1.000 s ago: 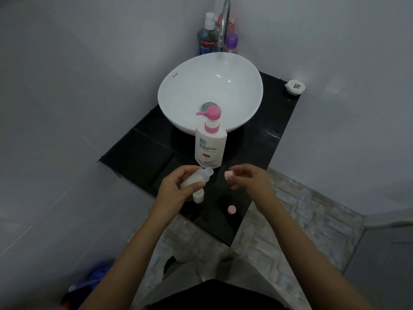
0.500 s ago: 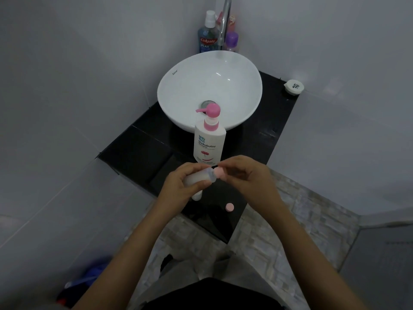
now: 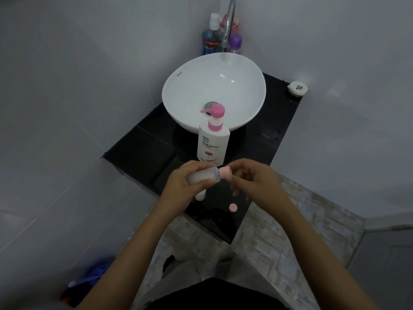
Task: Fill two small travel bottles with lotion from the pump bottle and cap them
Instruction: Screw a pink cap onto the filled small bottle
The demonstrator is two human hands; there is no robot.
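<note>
Left hand (image 3: pixel 186 186), fingers curled shut around a small translucent plastic travel bottle (image 3: pixel 202 177) holding white lotion, tipped nearly sideways with the neck toward the right. Right hand (image 3: pixel 254 182), thumb and forefinger pinched on a small pale pink round cap (image 3: pixel 225 171), other fingers loosely spread; cap seated against the bottle's mouth, how far on not clear. Both hands above the front part of a glossy black stone counter (image 3: pixel 138 151).

Just beneath the left hand, a second small white travel bottle (image 3: pixel 200 195) upright on the counter, mostly hidden, contents not visible. Near it to the right, a second pale pink round cap (image 3: pixel 232 207) lying flat on the black surface, apart from that bottle.

Just behind the hands, a tall white plastic pump bottle with pink pump head and "Shokubutsu" label (image 3: pixel 213 144), upright, nozzle pointing left. Behind that, a smooth round white ceramic basin (image 3: pixel 178 86) with a metal drain (image 3: pixel 209 106), dry inside. At the back, a curved chrome tap (image 3: pixel 229 21), a blue mouthwash bottle with white cap (image 3: pixel 211 40) and a purple-capped bottle (image 3: pixel 235 42). On the far right corner of the counter, a small white round container (image 3: pixel 297 88).
</note>
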